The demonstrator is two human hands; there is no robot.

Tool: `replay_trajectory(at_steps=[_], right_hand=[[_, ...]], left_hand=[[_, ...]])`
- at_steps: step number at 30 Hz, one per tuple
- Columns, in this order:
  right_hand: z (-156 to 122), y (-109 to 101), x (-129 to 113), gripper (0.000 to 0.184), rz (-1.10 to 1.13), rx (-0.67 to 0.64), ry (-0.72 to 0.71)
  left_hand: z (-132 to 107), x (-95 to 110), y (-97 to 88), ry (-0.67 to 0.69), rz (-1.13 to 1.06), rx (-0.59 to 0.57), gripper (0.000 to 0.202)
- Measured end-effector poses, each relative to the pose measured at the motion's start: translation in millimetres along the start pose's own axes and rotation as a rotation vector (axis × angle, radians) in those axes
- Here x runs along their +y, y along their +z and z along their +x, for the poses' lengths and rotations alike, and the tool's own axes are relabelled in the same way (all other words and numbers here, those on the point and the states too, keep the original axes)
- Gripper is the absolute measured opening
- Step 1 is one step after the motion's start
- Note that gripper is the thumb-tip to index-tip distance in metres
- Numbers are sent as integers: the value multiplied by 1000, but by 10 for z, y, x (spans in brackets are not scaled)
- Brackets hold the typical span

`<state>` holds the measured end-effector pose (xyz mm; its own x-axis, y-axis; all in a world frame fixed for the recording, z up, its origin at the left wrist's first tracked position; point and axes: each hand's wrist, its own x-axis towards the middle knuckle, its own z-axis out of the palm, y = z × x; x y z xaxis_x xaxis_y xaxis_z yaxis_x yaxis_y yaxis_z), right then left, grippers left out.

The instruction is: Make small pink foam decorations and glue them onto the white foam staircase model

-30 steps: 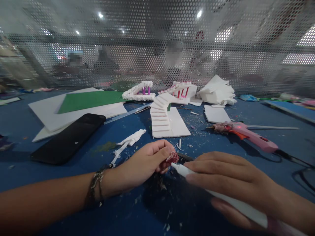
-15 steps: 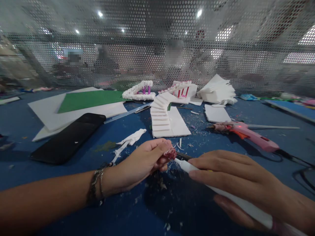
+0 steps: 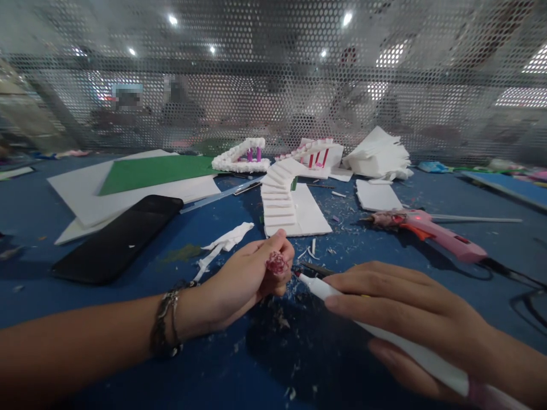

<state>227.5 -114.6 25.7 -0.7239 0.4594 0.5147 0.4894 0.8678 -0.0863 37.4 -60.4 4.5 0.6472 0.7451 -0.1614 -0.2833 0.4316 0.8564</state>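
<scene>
My left hand (image 3: 252,270) pinches a small, crumbly lump (image 3: 277,263) mottled red and white between thumb and fingers. In my right hand (image 3: 410,313) is a white marker (image 3: 318,287), its dark red tip pointing left at the lump with a small gap between them. A dark, thin metal tool (image 3: 317,268) shows beside the right fingertips, its rear end hidden by the hand. Just beyond both hands stands a small white model staircase (image 3: 278,199) on a white base (image 3: 310,213).
A pink glue gun (image 3: 444,236) with its red light on lies at right. At left are a black phone (image 3: 119,239), a green sheet (image 3: 158,173) and white sheets (image 3: 81,196). More white models (image 3: 243,159) stand before a perforated metal screen (image 3: 273,85). White scraps litter the blue table.
The marker's tip, touching or nearly touching the lump before, is now apart from it. My left hand has shifted slightly left and turned the lump's face toward me.
</scene>
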Motion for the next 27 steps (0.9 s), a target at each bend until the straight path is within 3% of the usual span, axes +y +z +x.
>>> replay_trajectory(at_steps=[6, 15, 27], right_hand=[[-20, -10, -30, 27, 63, -28, 6], [53, -22, -54, 24, 69, -36, -23], [-71, 49, -37, 27, -8, 65, 126]], left_hand=[[-8, 20, 6, -14, -6, -20, 44], [-17, 8, 36, -15, 73, 46, 41], [-11, -1, 31, 3, 24, 62, 30]])
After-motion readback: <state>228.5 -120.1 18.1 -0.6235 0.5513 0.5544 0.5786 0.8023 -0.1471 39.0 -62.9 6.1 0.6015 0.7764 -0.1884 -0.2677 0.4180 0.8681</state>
